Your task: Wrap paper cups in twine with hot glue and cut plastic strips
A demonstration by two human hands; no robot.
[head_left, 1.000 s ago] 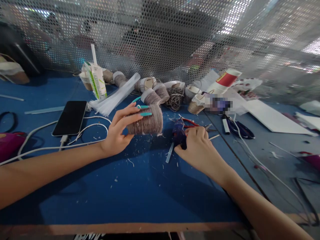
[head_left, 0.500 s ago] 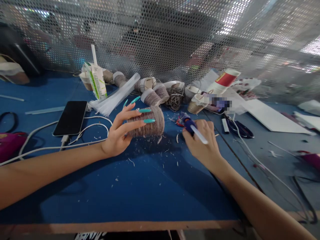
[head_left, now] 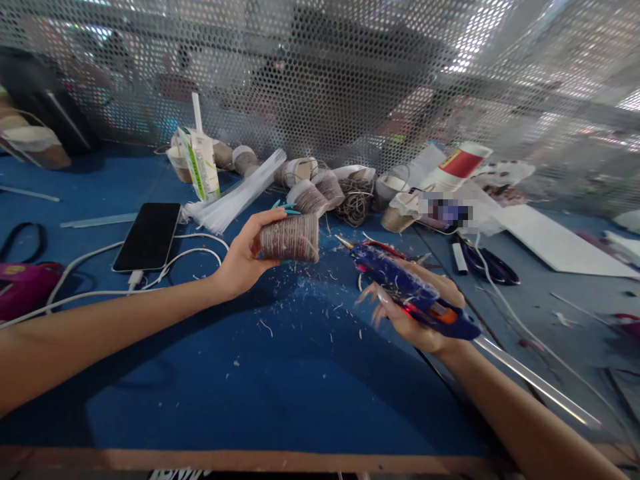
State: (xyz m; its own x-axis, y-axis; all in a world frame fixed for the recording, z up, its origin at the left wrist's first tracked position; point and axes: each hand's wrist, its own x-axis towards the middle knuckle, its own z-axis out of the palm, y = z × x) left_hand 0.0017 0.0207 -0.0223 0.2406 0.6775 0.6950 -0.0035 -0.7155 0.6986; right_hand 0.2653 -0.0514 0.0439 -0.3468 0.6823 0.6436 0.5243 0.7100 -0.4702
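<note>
My left hand (head_left: 247,253) is closed around a cup wrapped in grey-brown cord (head_left: 290,238), which lies on its side in the grip, just above the blue table (head_left: 280,393). In my right hand (head_left: 420,320) is a blue glue gun (head_left: 407,283) with a clear glue stick (head_left: 537,380) sticking out of its back end. Its metal nozzle points up and left, a short way to the right of the cup and apart from it. Behind the glue gun lies a pair of scissors (head_left: 387,249) with red handles, partly hidden.
Several cord-wrapped cups (head_left: 306,199) lie along the perforated metal screen (head_left: 340,80), beside a bundle of glue sticks (head_left: 240,197) and a drink carton (head_left: 203,163). A black phone (head_left: 149,237) with a white cable rests at left. White card (head_left: 565,240) lies at right. Scraps litter the table.
My right hand has brought the glue gun up and turned it so the nozzle points toward the cup. My left hand has turned its wrist, and the cup has shifted slightly left.
</note>
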